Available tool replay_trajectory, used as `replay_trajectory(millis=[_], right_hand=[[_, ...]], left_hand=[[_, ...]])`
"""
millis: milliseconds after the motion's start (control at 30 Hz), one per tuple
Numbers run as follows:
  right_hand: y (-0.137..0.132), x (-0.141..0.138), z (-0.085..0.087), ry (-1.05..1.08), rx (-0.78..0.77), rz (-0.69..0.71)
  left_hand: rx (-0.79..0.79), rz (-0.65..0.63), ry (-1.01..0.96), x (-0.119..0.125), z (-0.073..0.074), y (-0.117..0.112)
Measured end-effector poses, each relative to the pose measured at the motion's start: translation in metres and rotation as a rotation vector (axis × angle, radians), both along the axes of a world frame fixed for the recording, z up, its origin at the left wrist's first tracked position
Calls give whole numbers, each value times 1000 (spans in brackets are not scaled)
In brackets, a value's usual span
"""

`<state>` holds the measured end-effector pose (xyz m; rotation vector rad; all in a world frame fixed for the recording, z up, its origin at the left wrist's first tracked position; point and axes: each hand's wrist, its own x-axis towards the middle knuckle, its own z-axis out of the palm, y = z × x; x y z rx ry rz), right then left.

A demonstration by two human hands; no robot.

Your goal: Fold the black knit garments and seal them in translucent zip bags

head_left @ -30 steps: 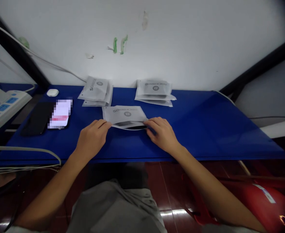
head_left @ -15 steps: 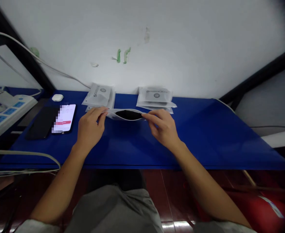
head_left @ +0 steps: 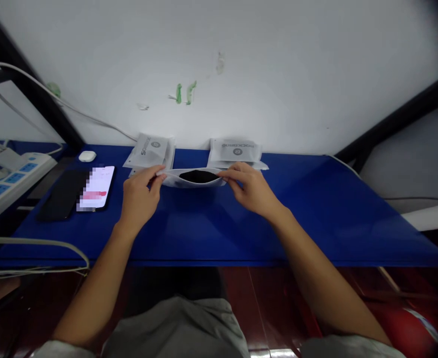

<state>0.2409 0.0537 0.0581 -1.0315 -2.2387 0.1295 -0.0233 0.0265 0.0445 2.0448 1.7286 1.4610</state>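
Observation:
Between my hands is a frosted plastic bag (head_left: 174, 180), its mouth spread and facing me, with something black (head_left: 199, 176) inside. My left hand (head_left: 142, 193) pinches the bag's left corner between thumb and fingers. At the opposite corner, my right hand (head_left: 249, 186) grips the edge the same way. Behind the left hand lies a stack of frosted bags (head_left: 150, 150) with printed lettering. A second stack of such bags (head_left: 237, 150) lies beyond the right hand, against the wall.
On the left of the blue table (head_left: 316, 209) are a lit phone (head_left: 98, 186), a dark phone (head_left: 62, 194) and a white earbud case (head_left: 87, 156). A power strip (head_left: 15, 179) with plugs sits further left. White cables (head_left: 36, 241) hang over the front left edge.
The view has tilted slightly, so the table sits a little lower in the picture. Both hands keep hold of the bag, and its mouth stays spread.

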Motion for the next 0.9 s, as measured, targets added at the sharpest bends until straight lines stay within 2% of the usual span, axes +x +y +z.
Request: replay_trajectory(millis=[133,333,533,767,900], right_hand=[[3,-2,2,71,10,-50],[5,-3,3,117,14,-88],[5,-2,6,-3,12,-32],[3,-4,14,-87,-27,-96],[-3,-19,22,-32,66,-97]], left_hand=[[-15,70,-202,2,-5,6],[-42,73,-383,3,-8,10],[-28,33,-391,1,-11,10],[-11,21,-321,-1,-17,13],[-14,24,-313,0,-18,15]])
